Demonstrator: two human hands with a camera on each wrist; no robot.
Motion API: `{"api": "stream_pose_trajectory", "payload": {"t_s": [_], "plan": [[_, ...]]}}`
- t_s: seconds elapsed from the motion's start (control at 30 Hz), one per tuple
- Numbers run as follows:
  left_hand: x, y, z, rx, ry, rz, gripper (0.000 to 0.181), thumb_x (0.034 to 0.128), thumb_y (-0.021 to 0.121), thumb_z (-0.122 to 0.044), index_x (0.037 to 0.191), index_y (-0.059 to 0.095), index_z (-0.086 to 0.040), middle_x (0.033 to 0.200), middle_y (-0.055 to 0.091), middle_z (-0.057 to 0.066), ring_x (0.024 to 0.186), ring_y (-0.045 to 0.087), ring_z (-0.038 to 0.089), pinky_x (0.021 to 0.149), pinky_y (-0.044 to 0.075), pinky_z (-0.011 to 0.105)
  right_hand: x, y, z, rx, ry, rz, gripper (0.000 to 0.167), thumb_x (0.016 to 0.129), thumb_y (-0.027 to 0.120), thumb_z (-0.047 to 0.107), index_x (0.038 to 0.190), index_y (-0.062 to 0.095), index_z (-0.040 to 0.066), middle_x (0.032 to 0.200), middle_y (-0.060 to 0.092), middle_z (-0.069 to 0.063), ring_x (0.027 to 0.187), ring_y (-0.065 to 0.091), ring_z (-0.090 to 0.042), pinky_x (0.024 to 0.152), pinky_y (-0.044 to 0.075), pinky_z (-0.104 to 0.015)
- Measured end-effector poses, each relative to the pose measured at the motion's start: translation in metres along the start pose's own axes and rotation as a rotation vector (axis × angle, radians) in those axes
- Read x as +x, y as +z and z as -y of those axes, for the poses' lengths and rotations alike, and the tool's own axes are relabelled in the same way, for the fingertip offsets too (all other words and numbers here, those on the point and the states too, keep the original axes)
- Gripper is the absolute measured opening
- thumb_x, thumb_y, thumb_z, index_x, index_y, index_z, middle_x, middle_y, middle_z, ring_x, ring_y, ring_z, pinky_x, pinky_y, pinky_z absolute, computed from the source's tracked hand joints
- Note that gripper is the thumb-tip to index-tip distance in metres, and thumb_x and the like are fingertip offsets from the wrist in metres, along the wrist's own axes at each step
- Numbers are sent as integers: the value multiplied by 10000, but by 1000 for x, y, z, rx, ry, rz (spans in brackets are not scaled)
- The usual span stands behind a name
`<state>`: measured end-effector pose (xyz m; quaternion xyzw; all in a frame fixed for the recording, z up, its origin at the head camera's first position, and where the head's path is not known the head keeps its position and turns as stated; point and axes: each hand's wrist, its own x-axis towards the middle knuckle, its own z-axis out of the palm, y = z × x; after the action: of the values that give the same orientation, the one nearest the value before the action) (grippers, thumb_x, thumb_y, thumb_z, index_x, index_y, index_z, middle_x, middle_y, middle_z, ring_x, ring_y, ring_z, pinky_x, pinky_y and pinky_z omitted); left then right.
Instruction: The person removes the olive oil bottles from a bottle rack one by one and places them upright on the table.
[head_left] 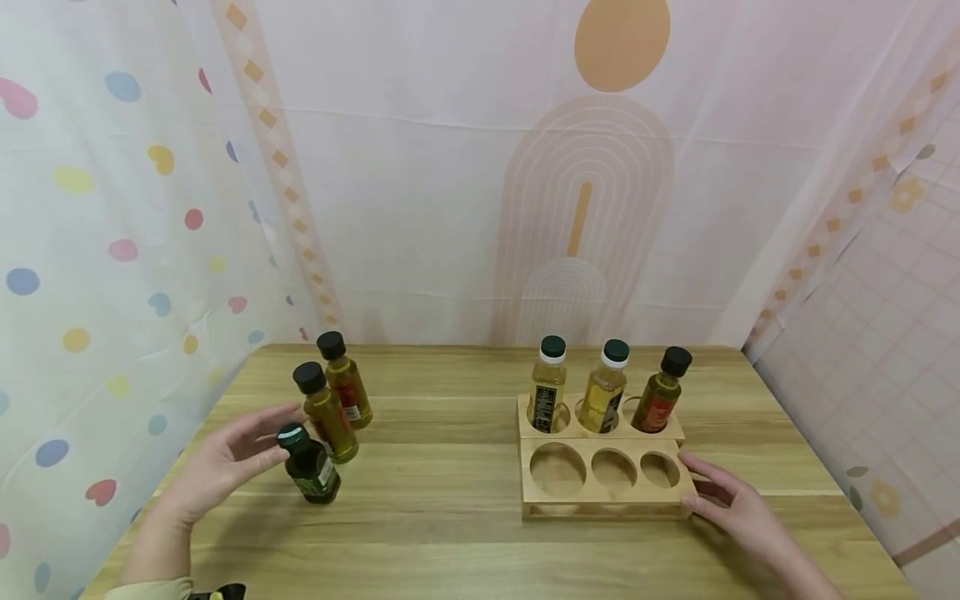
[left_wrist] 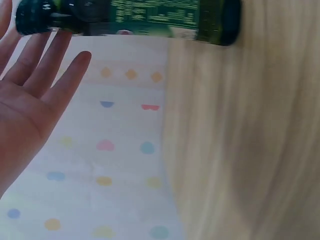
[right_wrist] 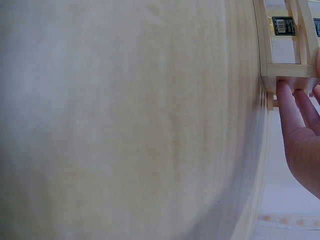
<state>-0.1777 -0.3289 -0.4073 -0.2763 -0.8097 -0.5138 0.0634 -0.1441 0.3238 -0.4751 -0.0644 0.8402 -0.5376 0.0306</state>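
On the left of the head view, my left hand (head_left: 221, 462) is held with extended fingers around the cap of a small dark green bottle (head_left: 315, 475). In the left wrist view the fingers (left_wrist: 55, 97) look straight beside that bottle's neck; whether they touch it, I cannot tell. My right hand (head_left: 738, 517) rests against the right side of a two-tier wooden bottle rack (head_left: 588, 497). Its fingertips touch the rack's side panel in the right wrist view. Three bottles stand in the upper tier: two pale-oil bottles (head_left: 546, 398) with green caps and a black-capped bottle (head_left: 658, 404).
Behind the green bottle stand two black-capped oil bottles, a nearer one (head_left: 333, 425) and a farther one (head_left: 349, 387). The rack's lower tier has three round holes. Patterned curtains (head_left: 420, 208) border the wooden table (head_left: 435, 500) at the back and sides.
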Motion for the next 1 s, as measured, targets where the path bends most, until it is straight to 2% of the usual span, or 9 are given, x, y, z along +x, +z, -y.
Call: {"api": "stream_pose_trajectory", "payload": {"t_s": [0.07,0.13,0.27,0.3,0.33,0.37,0.6,0.83,1.0], "plan": [[2,-1,-7,58,-24,-18,513,925,595,114,1416,453,75,1289,640,5,1123,598,20,878,501,163,0,0,0,-1,-2,0,627,934,688,107,1467,400,-58,1479,366,-290,1028,540,63,814,545,-239],[5,-2,-14,123,-58,-33,503,936,621,60,1417,475,40,1267,649,-8,1088,608,12,847,513,166,0,0,0,-3,-7,-2,624,932,691,106,1463,408,-56,1469,412,-197,1031,544,58,817,545,-238],[12,-1,-27,211,-76,-50,477,942,647,2,1400,510,9,1240,659,13,1077,604,6,853,494,145,0,-1,-1,-4,-11,0,622,933,690,107,1463,408,-56,1472,402,-216,1031,541,61,815,545,-238],[14,-1,-30,217,-70,-52,472,941,649,1,1395,516,8,1239,661,22,1084,600,5,868,481,135,0,-1,-1,-5,-10,-2,622,932,691,107,1463,410,-55,1472,399,-213,1033,541,61,816,546,-239],[16,0,-32,221,-66,-53,473,940,653,-2,1394,521,1,1239,661,30,1092,595,1,883,469,126,0,0,-1,-5,-10,-2,623,932,690,104,1464,407,-56,1477,361,-283,1034,539,62,815,546,-240],[18,1,-35,221,-62,-52,474,938,656,-4,1394,525,-4,1239,662,50,1102,591,0,897,460,121,0,0,-2,-3,-10,-1,625,933,689,103,1465,405,-57,1477,351,-301,1035,537,65,814,547,-241],[36,12,-51,255,-82,-32,462,940,684,-81,1384,559,-72,1204,672,124,1085,599,-12,867,482,134,0,0,-3,-4,-29,-10,619,930,691,95,1461,411,-56,1467,364,-295,1040,538,74,811,549,-240],[57,30,-56,270,6,29,451,913,715,-71,1346,592,-80,1130,700,24,1026,643,73,803,541,232,0,1,-1,-16,-37,-27,609,921,700,89,1445,432,-65,1438,418,-233,1024,560,47,809,548,-235],[71,46,-55,257,13,47,452,911,722,-91,1345,594,-83,1115,700,-6,1009,642,63,837,546,300,0,1,0,-9,-22,-16,616,926,697,97,1451,422,-65,1459,383,-290,1025,554,47,814,544,-234]]}}
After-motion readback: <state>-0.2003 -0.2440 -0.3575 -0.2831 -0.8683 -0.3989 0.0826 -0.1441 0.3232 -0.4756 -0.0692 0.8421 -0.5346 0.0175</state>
